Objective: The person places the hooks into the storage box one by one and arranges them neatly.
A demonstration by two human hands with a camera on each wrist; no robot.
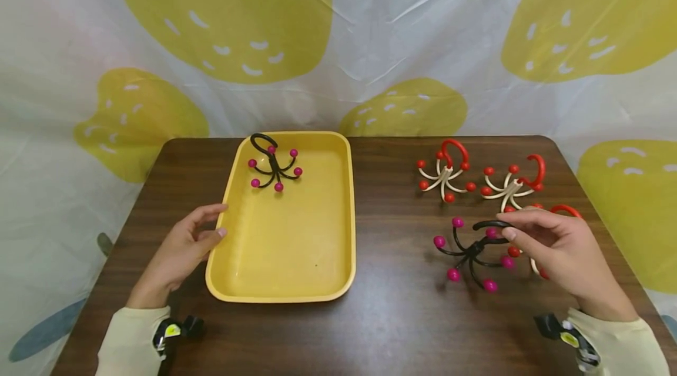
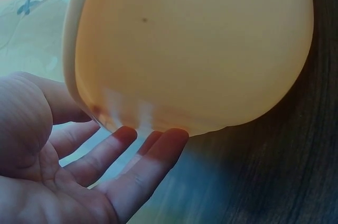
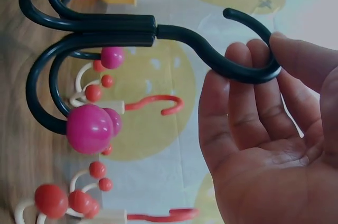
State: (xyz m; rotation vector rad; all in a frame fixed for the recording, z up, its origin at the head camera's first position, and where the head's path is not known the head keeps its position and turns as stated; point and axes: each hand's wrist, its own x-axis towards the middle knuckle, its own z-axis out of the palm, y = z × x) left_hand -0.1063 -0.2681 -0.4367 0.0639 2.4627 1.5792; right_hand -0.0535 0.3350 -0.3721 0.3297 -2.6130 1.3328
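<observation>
My right hand [image 1: 550, 244] pinches the top hook of a black multi-arm hanger with pink ball tips [image 1: 471, 252], which stands on the brown table right of the tray. In the right wrist view that black hanger [image 3: 111, 31] hangs from my fingertips [image 3: 253, 60] by its curved hook. My left hand [image 1: 185, 244] rests with straight fingers against the left rim of the yellow tray [image 1: 227, 258]; in the left wrist view the fingers [image 2: 142, 155] touch the tray [image 2: 185, 49]. A second black hanger with pink tips [image 1: 273, 165] lies in the tray's far left corner.
Two white hangers with red tips and red hooks [image 1: 444, 173] [image 1: 513, 182] stand at the table's far right, and a third red hook [image 1: 565, 210] shows behind my right hand. A strawberry-print cloth [image 1: 338, 41] hangs behind the brown table [image 1: 391, 317].
</observation>
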